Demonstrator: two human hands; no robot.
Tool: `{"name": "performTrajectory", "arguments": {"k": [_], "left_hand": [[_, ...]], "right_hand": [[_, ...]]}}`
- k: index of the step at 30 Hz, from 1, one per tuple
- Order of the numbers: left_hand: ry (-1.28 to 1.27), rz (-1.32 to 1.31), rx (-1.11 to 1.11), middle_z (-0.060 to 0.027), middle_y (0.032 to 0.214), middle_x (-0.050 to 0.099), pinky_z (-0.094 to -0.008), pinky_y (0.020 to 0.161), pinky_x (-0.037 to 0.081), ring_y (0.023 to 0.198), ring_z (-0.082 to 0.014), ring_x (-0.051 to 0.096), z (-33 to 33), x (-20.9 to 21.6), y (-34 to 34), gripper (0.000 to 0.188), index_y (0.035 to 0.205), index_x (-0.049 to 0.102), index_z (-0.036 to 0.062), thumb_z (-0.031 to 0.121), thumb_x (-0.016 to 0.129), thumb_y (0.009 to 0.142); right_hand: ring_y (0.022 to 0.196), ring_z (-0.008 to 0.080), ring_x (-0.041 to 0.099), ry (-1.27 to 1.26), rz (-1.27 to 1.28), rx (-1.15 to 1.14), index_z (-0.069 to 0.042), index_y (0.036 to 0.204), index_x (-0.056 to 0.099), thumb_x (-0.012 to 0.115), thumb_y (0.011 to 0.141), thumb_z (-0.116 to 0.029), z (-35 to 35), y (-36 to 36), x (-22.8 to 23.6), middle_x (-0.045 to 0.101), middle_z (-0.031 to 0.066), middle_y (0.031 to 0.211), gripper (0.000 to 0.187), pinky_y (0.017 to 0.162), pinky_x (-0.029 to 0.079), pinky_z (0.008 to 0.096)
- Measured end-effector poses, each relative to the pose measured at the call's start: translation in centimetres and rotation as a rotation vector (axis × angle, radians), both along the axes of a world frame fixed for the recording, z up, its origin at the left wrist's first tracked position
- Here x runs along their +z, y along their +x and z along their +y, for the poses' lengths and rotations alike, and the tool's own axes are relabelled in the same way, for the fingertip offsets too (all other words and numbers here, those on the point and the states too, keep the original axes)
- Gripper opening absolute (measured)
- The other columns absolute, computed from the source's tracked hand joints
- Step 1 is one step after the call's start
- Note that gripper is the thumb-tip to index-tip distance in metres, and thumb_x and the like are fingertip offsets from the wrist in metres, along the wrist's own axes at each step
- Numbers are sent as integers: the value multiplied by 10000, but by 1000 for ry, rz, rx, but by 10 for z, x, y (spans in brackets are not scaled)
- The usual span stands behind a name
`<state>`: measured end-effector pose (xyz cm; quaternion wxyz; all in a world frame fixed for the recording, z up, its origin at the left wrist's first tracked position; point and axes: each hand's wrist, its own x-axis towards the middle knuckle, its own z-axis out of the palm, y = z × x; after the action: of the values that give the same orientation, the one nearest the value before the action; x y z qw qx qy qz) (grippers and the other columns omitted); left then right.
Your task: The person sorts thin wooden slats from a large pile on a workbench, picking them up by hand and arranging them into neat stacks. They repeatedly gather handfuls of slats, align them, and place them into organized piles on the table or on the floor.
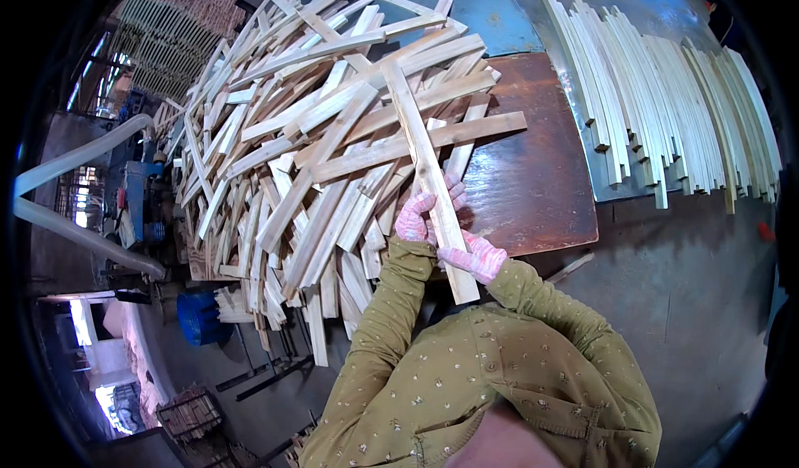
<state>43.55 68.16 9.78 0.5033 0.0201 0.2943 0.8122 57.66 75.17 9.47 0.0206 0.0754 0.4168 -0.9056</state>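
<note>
A long pale wooden strip (424, 164) slants between my two gloved hands, its near end close to my body and its far end over the heap. My left hand (420, 216), in a pink and white knit glove, is closed around its middle. Closer to the near end, my right hand (474, 257) in a matching glove grips the same strip from the side. A big jumbled heap of wooden strips (333, 148) lies just beyond and to the left of my hands.
The reddish-brown board (533, 177) forms the tabletop on the right of the heap. Farther right, wooden strips (657, 102) lie side by side on a metal surface. A blue bucket (202, 318) and a machine with a pale hose (83, 152) stand at left, stacked wood (175, 31) behind.
</note>
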Motion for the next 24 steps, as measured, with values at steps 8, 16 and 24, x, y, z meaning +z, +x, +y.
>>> {"name": "performTrajectory", "arguments": {"k": [8, 16, 24], "left_hand": [[-1485, 1978, 59, -205, 1369, 494, -444, 1095, 328, 1278, -331, 469, -8, 8, -71, 716, 1410, 378, -4, 350, 641, 846], [-1716, 2068, -811, -146, 1248, 563, -485, 975, 411, 1155, -317, 537, -14, 37, -157, 676, 1248, 535, 98, 534, 685, 754], [-1088, 1227, -444, -72, 778, 628, -302, 644, 491, 675, -181, 612, -131, 40, -132, 561, 1128, 637, 39, 524, 618, 848]], "right_hand": [[993, 151, 591, 502, -338, -233, -27, 1271, 505, 685, 881, -252, 54, 59, -9, 634, 75, 1105, 485, 882, 473, 303], [895, 189, 606, 473, -629, -672, -14, 1200, 545, 692, 868, -247, 52, 100, -73, 650, 101, 1032, 432, 810, 487, 326], [952, 271, 649, 882, -791, -186, -22, 1276, 503, 721, 823, -362, 20, 61, -67, 660, 178, 1059, 607, 831, 500, 369]]}}
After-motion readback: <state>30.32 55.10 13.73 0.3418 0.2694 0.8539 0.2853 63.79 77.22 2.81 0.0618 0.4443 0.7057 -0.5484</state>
